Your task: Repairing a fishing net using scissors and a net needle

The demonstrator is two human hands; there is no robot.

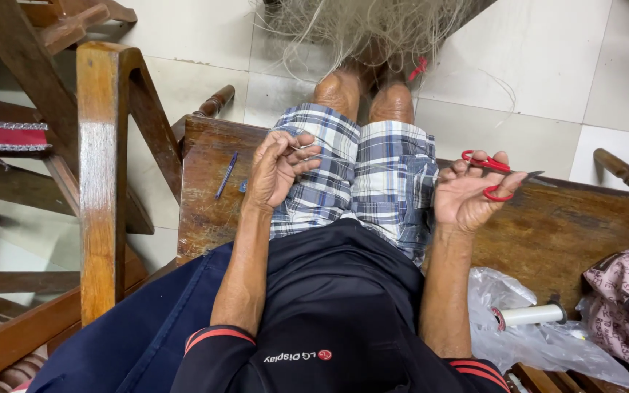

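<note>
Left hand [277,169] fingers pinching thin line [373,169], barely visible; right hand [467,195] fingers gripping red scissors [491,177].

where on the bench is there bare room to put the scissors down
Bare wood lies on the wooden bench between the right hand holding red scissors and the plastic bag. The strip by the blue pen is narrow; the spool corner is crowded.

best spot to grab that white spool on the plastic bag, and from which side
Grip the white spool around its bare middle barrel, coming down from above. It lies on its side on the plastic bag, the long axis across the bench, with wider flanges at both ends, so fingers close across the barrel between them.
</note>
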